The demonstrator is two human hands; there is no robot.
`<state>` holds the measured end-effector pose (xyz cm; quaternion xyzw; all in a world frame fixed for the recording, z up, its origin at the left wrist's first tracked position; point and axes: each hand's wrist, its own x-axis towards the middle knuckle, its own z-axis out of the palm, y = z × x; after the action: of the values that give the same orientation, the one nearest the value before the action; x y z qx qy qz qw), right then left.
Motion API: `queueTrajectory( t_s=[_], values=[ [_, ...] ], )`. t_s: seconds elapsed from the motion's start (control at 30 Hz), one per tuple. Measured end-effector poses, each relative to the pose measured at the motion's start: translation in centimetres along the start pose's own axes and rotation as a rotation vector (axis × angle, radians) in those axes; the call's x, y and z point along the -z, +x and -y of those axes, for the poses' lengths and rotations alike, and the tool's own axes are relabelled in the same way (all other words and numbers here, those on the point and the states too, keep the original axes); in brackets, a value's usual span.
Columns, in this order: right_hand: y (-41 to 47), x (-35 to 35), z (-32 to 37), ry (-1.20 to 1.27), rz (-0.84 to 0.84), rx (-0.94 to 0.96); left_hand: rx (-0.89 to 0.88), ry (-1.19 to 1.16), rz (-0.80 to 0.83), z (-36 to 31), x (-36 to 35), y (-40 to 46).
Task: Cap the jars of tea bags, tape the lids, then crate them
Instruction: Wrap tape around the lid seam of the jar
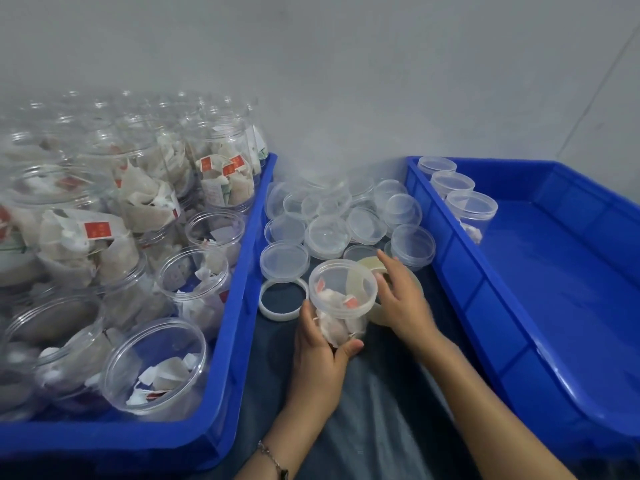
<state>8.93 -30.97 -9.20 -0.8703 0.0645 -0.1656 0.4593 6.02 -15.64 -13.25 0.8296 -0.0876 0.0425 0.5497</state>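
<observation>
My left hand (320,344) grips a clear jar of tea bags (341,306) with a clear lid on top, held upright between the two crates. My right hand (403,303) holds a roll of clear tape (375,268) against the jar's right side, and a strip of tape runs onto the lid. A heap of loose clear lids (329,223) lies just behind the jar. The blue crate on the right (460,271) holds three capped jars (469,211) in its far left corner.
A blue crate on the left (242,306) is packed with several uncapped jars of tea bags (156,368). A white ring (282,299) lies on the grey cloth by the left hand. A plain grey wall stands close behind.
</observation>
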Motion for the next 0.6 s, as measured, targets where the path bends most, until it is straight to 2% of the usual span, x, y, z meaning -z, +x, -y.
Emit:
queueTrajectory(
  t_s=[0.07,0.13,0.37,0.43,0.5,0.6],
  values=[
    [-0.5,0.8,-3.2,-0.472,0.249,0.054,-0.007,0.000,0.009,0.0,0.0,0.0],
    [-1.3,0.7,-5.1,-0.729,0.319,0.129,-0.007,-0.011,0.006,0.0,0.0,0.0],
    [-4.8,0.9,-3.6,-0.613,-0.134,0.183,-0.014,0.036,-0.035,0.6,-0.1,0.0],
    [-6.4,1.3,-3.2,-0.607,-0.291,0.271,-0.018,0.103,-0.082,0.8,0.0,-0.1],
    [-7.8,1.5,-3.0,-0.615,-0.304,0.345,-0.022,0.150,-0.130,0.7,0.0,-0.1],
    [-8.6,1.7,-3.2,-0.582,-0.248,0.323,0.013,0.233,-0.169,0.4,0.2,0.0]
  ],
)
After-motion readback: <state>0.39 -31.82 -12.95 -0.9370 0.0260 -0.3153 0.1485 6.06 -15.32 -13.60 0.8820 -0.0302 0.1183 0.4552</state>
